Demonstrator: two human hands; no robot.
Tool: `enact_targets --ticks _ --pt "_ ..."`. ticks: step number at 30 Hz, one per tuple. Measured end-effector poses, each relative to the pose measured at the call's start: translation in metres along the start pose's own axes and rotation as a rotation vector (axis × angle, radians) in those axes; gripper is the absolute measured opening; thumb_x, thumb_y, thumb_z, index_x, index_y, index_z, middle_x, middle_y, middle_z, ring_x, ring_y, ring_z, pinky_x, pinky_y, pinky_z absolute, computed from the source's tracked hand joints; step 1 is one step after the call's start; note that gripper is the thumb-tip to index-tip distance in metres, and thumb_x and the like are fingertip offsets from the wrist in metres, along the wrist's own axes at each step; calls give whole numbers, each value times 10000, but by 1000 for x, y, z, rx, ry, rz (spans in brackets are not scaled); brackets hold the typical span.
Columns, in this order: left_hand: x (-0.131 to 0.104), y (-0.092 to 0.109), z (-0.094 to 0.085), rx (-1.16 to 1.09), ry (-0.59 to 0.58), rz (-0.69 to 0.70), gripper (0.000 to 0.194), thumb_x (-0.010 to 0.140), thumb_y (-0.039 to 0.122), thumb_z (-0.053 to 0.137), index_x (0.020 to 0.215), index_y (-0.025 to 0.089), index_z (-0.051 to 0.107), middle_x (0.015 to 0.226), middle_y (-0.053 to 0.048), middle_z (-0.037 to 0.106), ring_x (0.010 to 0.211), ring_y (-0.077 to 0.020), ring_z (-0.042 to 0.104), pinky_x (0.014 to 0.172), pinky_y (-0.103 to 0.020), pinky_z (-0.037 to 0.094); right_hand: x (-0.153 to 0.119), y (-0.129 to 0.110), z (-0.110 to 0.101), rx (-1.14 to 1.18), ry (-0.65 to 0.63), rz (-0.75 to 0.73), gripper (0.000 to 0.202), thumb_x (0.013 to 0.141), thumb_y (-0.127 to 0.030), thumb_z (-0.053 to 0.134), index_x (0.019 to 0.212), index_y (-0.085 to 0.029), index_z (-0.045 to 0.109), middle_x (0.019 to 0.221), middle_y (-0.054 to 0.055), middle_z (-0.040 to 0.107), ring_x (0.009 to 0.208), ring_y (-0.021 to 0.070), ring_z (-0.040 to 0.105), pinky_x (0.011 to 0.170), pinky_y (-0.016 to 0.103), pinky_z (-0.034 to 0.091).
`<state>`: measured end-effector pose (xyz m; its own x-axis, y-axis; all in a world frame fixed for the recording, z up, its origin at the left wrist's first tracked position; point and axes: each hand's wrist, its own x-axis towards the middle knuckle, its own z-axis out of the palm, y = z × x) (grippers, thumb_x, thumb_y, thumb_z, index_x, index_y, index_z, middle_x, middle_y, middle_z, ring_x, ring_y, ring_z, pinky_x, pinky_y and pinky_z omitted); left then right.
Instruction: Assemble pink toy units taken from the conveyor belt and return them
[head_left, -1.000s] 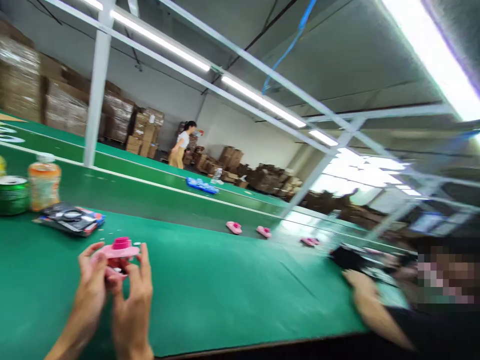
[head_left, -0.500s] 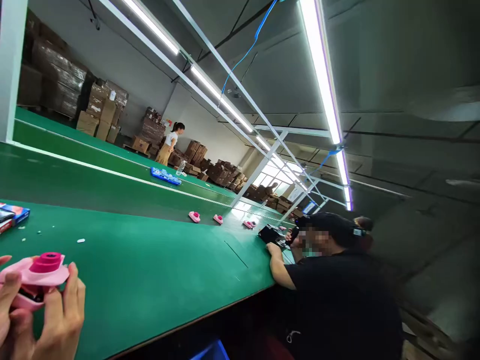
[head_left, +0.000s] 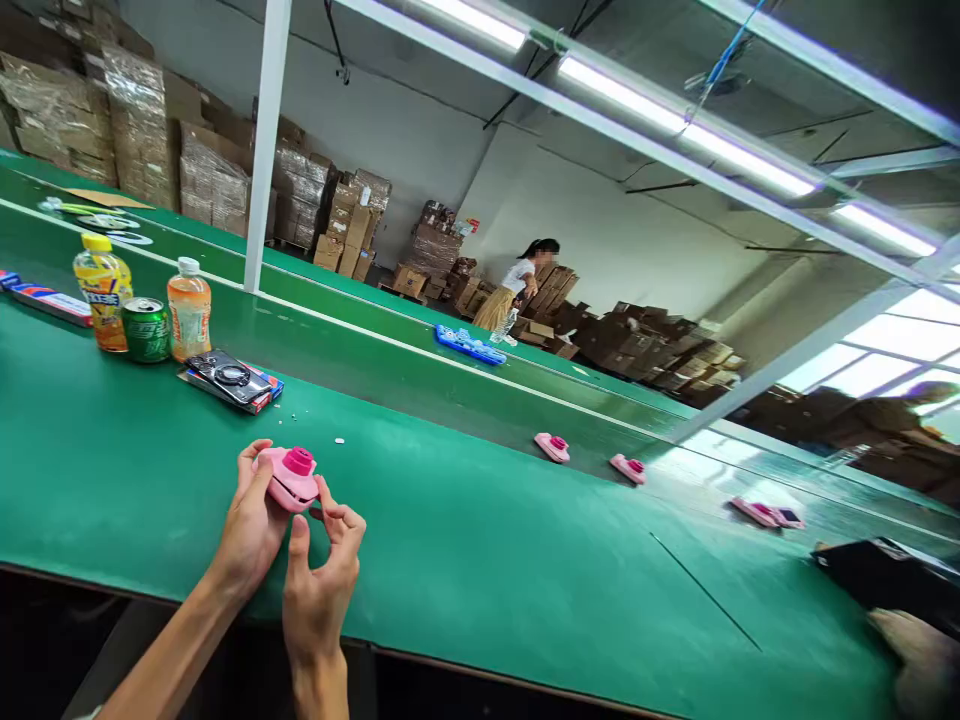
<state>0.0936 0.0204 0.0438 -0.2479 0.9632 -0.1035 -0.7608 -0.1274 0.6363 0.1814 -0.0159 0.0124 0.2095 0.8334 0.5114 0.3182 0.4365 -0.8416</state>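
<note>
My left hand (head_left: 251, 525) is closed around the left side of a pink toy camera (head_left: 289, 487) and holds it just above the green table. The camera has a darker pink round lens on top, and a dark gap runs along its shell at the near right. My right hand (head_left: 326, 575) is beside it, thumb and forefinger apart and the other fingers loosely bent. Its forefinger tip touches the camera's right edge; the thumb tip lies just below the shell.
Left on the green table (head_left: 450, 580) are a yellow-capped bottle (head_left: 105, 295), green can (head_left: 146, 330), orange drink bottle (head_left: 189, 310) and black packaged item (head_left: 229, 380). Pink cameras (head_left: 553, 447) lie along the belt (head_left: 360, 365). A blue tray (head_left: 470, 344) lies beyond; a co-worker's hand (head_left: 922, 650) is right.
The view has swung left, bringing the bottles into sight and both hands nearer the middle. The gap in the camera's shell looks narrower. My right hand's fingers have shifted on its edge.
</note>
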Motion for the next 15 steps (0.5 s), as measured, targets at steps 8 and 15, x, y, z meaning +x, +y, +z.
enact_targets --ticks 8,15 --pt "-13 -23 -23 277 -67 -54 522 860 656 677 1170 278 493 1245 -68 667 1181 -260 661 967 -345 588 12 -13 -14 213 -257 381 356 841 -542 725 887 -209 608 922 36 727 847 189 693 776 292 565" --pt "-7 -6 -123 1173 -237 536 425 926 492 615 1313 344 523 1514 -68 527 1403 -318 510 1123 -490 489 79 26 -73 -108 -333 223 308 779 -425 697 979 -200 629 935 39 731 834 188 691 773 288 560"
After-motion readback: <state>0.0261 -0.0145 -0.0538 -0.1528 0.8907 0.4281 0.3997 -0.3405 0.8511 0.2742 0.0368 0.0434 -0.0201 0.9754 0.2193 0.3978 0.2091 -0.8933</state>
